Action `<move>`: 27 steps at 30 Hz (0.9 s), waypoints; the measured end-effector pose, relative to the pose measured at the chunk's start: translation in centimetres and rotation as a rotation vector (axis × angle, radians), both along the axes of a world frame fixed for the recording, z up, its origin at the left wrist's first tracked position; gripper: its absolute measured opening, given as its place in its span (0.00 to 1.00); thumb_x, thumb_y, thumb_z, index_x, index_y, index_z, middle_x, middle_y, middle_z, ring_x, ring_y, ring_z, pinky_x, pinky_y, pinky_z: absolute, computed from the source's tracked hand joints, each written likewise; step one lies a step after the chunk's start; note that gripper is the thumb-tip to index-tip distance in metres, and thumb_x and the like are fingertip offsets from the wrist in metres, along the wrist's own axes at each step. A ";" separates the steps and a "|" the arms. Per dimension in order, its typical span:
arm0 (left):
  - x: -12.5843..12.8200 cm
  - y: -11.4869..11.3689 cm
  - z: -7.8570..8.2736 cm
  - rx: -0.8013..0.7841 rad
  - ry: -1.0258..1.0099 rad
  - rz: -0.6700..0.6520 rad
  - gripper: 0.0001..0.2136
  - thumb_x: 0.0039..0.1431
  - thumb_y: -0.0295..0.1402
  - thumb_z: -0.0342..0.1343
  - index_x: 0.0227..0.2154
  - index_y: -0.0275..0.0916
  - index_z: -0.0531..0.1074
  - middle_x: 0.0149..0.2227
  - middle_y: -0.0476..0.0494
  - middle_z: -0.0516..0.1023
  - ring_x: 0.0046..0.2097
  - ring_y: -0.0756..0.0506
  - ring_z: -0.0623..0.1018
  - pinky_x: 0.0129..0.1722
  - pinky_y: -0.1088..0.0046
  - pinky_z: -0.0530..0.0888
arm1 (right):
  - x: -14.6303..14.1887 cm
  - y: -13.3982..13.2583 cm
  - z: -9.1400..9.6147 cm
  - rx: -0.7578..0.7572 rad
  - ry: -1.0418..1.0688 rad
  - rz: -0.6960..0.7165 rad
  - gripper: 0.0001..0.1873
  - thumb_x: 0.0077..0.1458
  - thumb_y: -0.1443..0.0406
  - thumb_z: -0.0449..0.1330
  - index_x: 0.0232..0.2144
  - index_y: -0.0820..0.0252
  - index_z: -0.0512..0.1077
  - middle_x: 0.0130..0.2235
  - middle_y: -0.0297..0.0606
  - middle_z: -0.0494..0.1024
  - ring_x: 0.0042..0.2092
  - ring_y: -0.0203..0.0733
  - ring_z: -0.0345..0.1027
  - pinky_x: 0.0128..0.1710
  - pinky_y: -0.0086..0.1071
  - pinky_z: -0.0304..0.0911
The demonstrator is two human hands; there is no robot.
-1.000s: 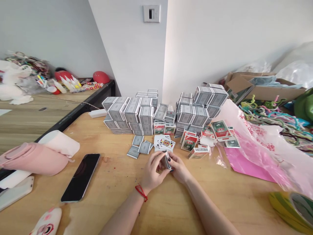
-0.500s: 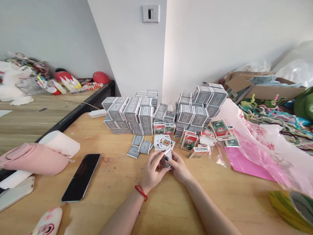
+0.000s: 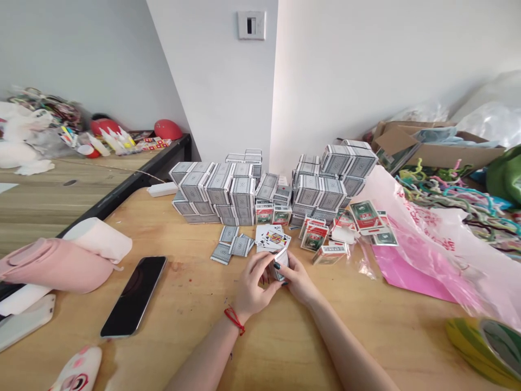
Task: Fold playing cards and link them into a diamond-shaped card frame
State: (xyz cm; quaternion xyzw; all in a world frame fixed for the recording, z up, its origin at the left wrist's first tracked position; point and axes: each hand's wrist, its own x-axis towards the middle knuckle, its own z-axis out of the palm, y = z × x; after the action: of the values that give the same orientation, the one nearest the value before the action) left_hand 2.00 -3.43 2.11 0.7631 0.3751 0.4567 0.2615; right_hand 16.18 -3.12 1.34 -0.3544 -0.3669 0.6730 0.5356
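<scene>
Between my two hands is a deck of playing cards [image 3: 280,270], tilted, with its grey patterned back partly showing. My left hand [image 3: 256,282] is closed on the deck's left side, fingers over its upper edge. Closed on the right side is my right hand [image 3: 299,279], its dark-nailed thumb lying on the deck. Just beyond my fingers lie face-up cards [image 3: 272,237], a jack or similar picture card among them. Several face-down cards [image 3: 231,245] are spread to their left. Behind them stand stacked card decks [image 3: 220,184] and another pile of decks [image 3: 323,190].
Green-and-red card boxes [image 3: 315,235] stand right of the face-up cards, near crumpled clear wrap [image 3: 366,268]. A black phone [image 3: 134,296] and a pink roll [image 3: 61,266] lie left. Pink plastic [image 3: 415,260] and a yellow tape roll [image 3: 474,345] are on the right.
The deck has turned slightly in my hands, showing more of its patterned back. Both hands stay in nearly the same place; the view has shifted a little.
</scene>
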 end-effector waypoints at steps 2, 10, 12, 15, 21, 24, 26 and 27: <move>0.0 0.0 0.0 -0.007 -0.006 -0.017 0.24 0.50 0.30 0.55 0.51 0.43 0.60 0.47 0.38 0.65 0.31 0.51 0.71 0.26 0.73 0.73 | 0.1 0.0 0.0 -0.020 0.014 0.022 0.21 0.44 0.61 0.64 0.41 0.59 0.65 0.32 0.35 0.72 0.30 0.38 0.64 0.29 0.29 0.58; -0.3 0.2 0.3 -0.039 -0.024 -0.052 0.21 0.51 0.34 0.55 0.49 0.42 0.62 0.49 0.36 0.61 0.43 0.44 0.70 0.35 0.68 0.73 | 0.0 -0.1 0.1 0.044 -0.010 -0.086 0.21 0.41 0.62 0.66 0.39 0.58 0.65 0.34 0.35 0.72 0.33 0.39 0.64 0.32 0.30 0.59; -0.3 0.3 0.0 -0.108 -0.087 -0.036 0.20 0.54 0.36 0.52 0.50 0.41 0.61 0.47 0.37 0.62 0.37 0.47 0.71 0.33 0.69 0.73 | 0.0 0.0 0.2 0.069 -0.021 -0.105 0.22 0.40 0.62 0.66 0.39 0.57 0.65 0.36 0.36 0.72 0.35 0.40 0.65 0.34 0.30 0.60; -0.2 0.5 -0.6 -0.283 -0.256 -0.007 0.21 0.59 0.37 0.44 0.54 0.40 0.54 0.34 0.43 0.68 0.27 0.51 0.70 0.26 0.72 0.72 | 0.1 -0.1 0.4 0.098 -0.069 -0.122 0.22 0.40 0.62 0.67 0.38 0.56 0.64 0.38 0.37 0.72 0.37 0.42 0.66 0.36 0.32 0.61; -0.3 1.2 -0.2 -0.566 -0.340 -0.136 0.24 0.60 0.40 0.42 0.57 0.39 0.49 0.30 0.43 0.74 0.24 0.49 0.73 0.23 0.72 0.74 | -0.2 -0.3 0.8 0.193 -0.099 -0.076 0.28 0.38 0.62 0.68 0.41 0.52 0.61 0.38 0.37 0.73 0.40 0.46 0.67 0.39 0.37 0.62; -0.8 1.5 0.4 -0.601 -0.321 -0.201 0.22 0.58 0.39 0.45 0.55 0.41 0.54 0.37 0.41 0.75 0.32 0.46 0.76 0.29 0.69 0.75 | -0.3 -0.3 0.7 0.233 -0.114 -0.066 0.30 0.37 0.62 0.68 0.43 0.52 0.61 0.41 0.39 0.73 0.44 0.48 0.66 0.44 0.40 0.60; -1.1 1.7 0.6 -0.647 -0.333 -0.259 0.21 0.57 0.39 0.47 0.53 0.42 0.58 0.40 0.41 0.74 0.37 0.45 0.76 0.31 0.68 0.75 | -0.2 -0.3 0.5 0.257 -0.143 -0.081 0.31 0.36 0.62 0.69 0.44 0.53 0.62 0.43 0.41 0.72 0.46 0.49 0.65 0.46 0.41 0.59; -1.2 1.8 0.7 -0.678 -0.347 -0.283 0.20 0.56 0.39 0.48 0.52 0.43 0.59 0.41 0.41 0.74 0.38 0.45 0.76 0.32 0.68 0.75 | -0.2 -0.3 0.4 0.269 -0.158 -0.088 0.31 0.36 0.62 0.69 0.44 0.54 0.62 0.44 0.42 0.72 0.47 0.50 0.65 0.47 0.42 0.58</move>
State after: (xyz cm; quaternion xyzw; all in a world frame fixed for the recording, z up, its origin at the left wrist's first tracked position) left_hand 0.79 -1.65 2.79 0.5892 0.3460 0.3888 0.6180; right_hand 16.02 -3.37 1.74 -0.3471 -0.4788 0.5639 0.5764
